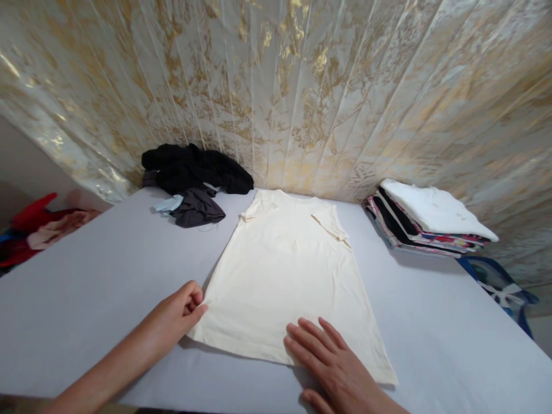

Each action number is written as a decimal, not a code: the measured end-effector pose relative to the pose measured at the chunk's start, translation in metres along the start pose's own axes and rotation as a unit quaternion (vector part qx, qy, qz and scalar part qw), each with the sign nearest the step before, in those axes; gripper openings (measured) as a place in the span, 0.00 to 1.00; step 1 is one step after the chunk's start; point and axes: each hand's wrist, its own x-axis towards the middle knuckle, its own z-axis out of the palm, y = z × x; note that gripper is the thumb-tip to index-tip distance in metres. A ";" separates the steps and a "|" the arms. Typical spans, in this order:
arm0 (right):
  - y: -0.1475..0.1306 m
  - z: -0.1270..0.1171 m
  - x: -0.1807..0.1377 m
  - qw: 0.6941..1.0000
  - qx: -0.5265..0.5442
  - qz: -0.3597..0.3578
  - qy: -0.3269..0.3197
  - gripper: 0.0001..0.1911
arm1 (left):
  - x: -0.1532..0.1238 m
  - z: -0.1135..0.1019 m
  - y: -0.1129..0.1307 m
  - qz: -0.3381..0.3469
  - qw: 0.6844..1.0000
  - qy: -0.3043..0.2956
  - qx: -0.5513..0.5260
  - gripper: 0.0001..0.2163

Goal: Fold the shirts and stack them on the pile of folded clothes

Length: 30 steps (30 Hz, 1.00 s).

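Observation:
A cream short-sleeved shirt [284,276] lies spread on the table, its neckline toward the curtain and its bottom hem toward me. Both sleeves are turned inward over the body of the shirt. At the lower left side edge, my left hand [185,305] is closed, pinching the fabric between thumb and curled fingers. My right hand [330,359] rests flat near the hem, right of the middle, with its fingers stretched out over the cloth.
A heap of black and dark grey clothes [196,172] sits at the back left. Folded garments form a stack [431,218] at the back right, a white one on top. Red and pink clothes [47,227] lie beyond the table's left edge. A blue-edged bag [500,287] stands off the right edge. Behind hangs a gold-patterned curtain [276,92].

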 end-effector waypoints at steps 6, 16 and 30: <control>0.017 -0.040 -0.002 0.995 0.089 0.038 0.024 0.18 | 0.018 -0.015 -0.005 -0.028 0.994 -0.092 -0.045 0.24; 0.080 -0.111 0.158 0.975 0.029 0.150 0.162 0.13 | 0.120 -0.029 0.046 0.043 0.975 0.071 0.208 0.08; 0.070 -0.093 0.360 0.924 -0.026 0.363 0.116 0.28 | 0.112 -0.021 0.050 0.069 0.975 0.050 0.203 0.05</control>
